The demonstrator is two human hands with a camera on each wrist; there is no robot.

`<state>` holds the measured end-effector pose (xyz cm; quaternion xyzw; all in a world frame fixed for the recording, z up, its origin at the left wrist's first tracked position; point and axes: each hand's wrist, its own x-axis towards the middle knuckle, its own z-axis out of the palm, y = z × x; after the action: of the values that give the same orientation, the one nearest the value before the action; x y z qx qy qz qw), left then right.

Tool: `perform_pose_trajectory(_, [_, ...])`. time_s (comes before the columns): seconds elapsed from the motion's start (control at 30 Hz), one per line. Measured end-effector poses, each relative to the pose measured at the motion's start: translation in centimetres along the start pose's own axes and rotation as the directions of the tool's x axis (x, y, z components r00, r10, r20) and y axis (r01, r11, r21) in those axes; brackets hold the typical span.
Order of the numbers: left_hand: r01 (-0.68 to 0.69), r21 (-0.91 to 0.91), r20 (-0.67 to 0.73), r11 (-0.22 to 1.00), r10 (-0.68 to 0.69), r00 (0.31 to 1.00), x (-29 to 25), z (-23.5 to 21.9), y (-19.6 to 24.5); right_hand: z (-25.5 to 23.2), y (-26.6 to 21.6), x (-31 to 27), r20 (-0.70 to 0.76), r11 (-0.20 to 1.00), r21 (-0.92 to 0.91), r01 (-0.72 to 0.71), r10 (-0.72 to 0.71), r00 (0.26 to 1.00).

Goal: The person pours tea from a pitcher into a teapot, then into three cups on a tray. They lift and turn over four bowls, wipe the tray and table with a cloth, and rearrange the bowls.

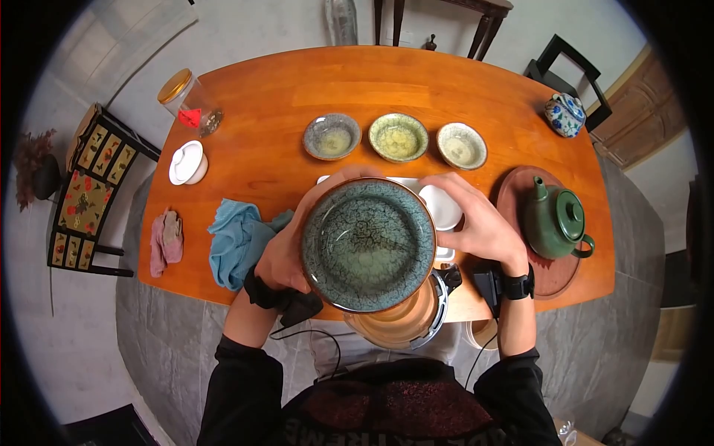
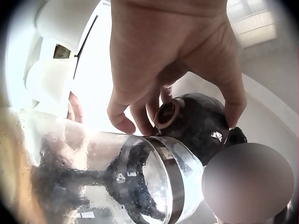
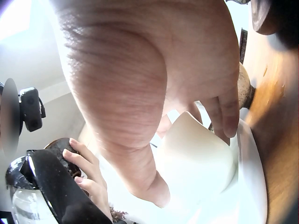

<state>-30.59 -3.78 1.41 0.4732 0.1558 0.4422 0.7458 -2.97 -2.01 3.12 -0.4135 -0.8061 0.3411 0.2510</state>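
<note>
**Crackle-glazed teal bowl lifted close under the head camera**

Teal, with a dark crackle pattern and a brown rim, the large bowl (image 1: 368, 244) is raised above the near edge of the orange table (image 1: 416, 89), its open mouth facing straight up at the head camera, so no long axis shows. The left hand (image 1: 286, 249) curls around the bowl's left side. From the head view the right hand (image 1: 480, 223) seems to rest at the bowl's right rim, but the right wrist view shows its fingers (image 3: 226, 109) bent over a white cup (image 3: 198, 156) standing on a white tray (image 3: 254, 186); whether they actually pinch the cup cannot be told.

Only the left wrist view shows the bowl's dark underside and brown foot ring (image 2: 167, 113), with fingertips (image 2: 119, 119) pressed beside the foot and the thumb on the far wall. It also reveals a glass pot with a metal band (image 2: 154, 179) right below, seen in the head view as a glass vessel (image 1: 405, 316) under the bowl.

Farther back on the table stand three small bowls (image 1: 396, 137) in a row, a green teapot (image 1: 556, 219) on a round wooden tray (image 1: 513, 193), a blue cloth (image 1: 238, 238), and a lidded glass jar (image 1: 187, 100).
</note>
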Motion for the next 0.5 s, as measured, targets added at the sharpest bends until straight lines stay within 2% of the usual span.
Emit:
perform_pose_trajectory(0.13, [0.051,-0.008,-0.037,0.999,-0.051,0.998,0.1,1.3,1.2,0.1,0.1,0.0,-0.011,1.0,0.004,-0.001,0.001,1.0])
perform_pose_trajectory(0.2, [0.074,0.008,0.002,0.997,-0.074,0.997,0.1,1.0,1.3,0.1,0.1,0.0,-0.008,1.0,0.008,-0.003,0.003,1.0])
perform_pose_trajectory(0.5, [0.059,-0.021,0.037,0.998,-0.058,0.998,0.9,2.8,2.4,0.1,0.2,0.0,0.005,1.0,-0.014,-0.014,0.014,1.0])
